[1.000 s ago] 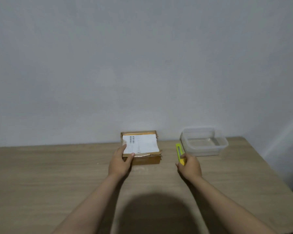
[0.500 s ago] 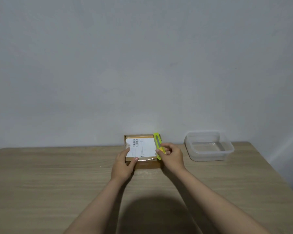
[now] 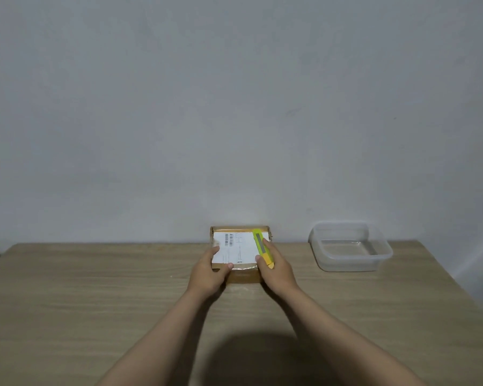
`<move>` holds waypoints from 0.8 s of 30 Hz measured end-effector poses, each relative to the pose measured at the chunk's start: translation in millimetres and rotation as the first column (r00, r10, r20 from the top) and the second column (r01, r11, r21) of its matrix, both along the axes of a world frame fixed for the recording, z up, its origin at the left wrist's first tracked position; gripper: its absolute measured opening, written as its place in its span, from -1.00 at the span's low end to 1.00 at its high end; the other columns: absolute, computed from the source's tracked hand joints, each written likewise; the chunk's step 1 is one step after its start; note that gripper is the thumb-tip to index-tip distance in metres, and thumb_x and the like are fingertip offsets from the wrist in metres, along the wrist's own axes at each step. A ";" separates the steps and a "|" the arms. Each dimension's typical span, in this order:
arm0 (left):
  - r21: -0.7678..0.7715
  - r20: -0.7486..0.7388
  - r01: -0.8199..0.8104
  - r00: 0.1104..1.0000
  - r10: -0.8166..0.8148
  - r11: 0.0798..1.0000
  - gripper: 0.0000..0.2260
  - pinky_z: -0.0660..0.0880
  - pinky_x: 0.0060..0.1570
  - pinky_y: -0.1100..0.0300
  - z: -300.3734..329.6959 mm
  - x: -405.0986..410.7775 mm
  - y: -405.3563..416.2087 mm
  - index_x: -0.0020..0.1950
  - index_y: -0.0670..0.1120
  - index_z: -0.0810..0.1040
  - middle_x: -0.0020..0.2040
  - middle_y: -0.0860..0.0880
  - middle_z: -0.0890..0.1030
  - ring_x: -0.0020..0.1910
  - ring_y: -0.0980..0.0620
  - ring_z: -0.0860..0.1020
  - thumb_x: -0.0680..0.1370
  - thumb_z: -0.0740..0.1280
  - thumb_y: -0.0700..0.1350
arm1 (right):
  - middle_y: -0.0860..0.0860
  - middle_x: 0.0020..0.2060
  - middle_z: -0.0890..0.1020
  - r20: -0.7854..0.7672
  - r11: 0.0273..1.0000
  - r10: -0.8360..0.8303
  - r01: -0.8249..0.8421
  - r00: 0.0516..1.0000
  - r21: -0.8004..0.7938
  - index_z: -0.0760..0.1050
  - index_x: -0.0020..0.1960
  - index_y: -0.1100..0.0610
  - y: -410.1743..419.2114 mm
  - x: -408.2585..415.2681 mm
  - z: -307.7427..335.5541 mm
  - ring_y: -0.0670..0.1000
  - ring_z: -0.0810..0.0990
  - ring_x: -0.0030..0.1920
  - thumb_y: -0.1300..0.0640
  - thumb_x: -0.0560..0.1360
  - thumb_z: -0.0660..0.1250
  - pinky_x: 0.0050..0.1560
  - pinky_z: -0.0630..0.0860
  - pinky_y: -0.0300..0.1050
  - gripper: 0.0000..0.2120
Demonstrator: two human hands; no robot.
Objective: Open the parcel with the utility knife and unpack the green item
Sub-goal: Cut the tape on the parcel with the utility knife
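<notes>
Two hands on the parcel [image 3: 240, 247], mid-tabletop [image 3: 95, 288] by the wall: left hand [image 3: 208, 273] gripped its near-left corner; right hand [image 3: 276, 270] held the knife [image 3: 262, 247] along its right edge.

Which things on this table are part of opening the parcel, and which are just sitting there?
In use:
- parcel, held at its near left corner by the left hand
- utility knife, gripped by the right hand along the parcel's right edge

Lying about:
- clear plastic container, to the right, apart from the parcel

The parcel [image 3: 240, 254] bears a white label [image 3: 234, 247] with barcodes, its print too small to read.
</notes>
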State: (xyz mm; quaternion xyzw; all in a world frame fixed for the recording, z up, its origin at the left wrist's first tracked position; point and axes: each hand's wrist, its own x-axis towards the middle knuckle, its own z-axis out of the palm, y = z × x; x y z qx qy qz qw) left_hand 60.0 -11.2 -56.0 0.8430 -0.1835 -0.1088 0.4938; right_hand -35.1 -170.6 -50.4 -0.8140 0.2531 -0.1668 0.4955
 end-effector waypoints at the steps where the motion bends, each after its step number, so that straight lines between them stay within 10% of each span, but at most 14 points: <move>1: 0.003 -0.002 -0.001 1.000 0.001 1.000 -0.46 0.39 0.20 0.18 2.3 -2.7 1.6 0.36 -0.10 0.39 0.30 -0.07 0.51 0.24 -0.04 0.48 0.42 0.46 -0.07 | -0.01 0.35 0.47 0.006 1.000 0.002 -0.002 1.000 0.000 0.31 0.41 -0.03 1.3 -4.2 1.5 -0.02 0.43 0.31 0.07 0.51 0.28 0.23 0.32 -0.24 -0.53; 24: -0.037 -0.013 0.068 0.998 -0.069 0.997 -0.47 0.44 0.13 0.25 0.1 -171.7 103.0 0.30 -0.05 0.47 0.19 0.01 0.59 0.14 0.10 0.54 0.37 0.51 0.00 | -0.05 0.08 0.57 -0.034 0.997 -0.027 0.029 0.999 0.070 0.42 0.30 0.05 83.3 -181.7 14.9 -0.03 0.53 0.05 0.27 0.49 0.27 -0.07 0.35 -0.39 -0.60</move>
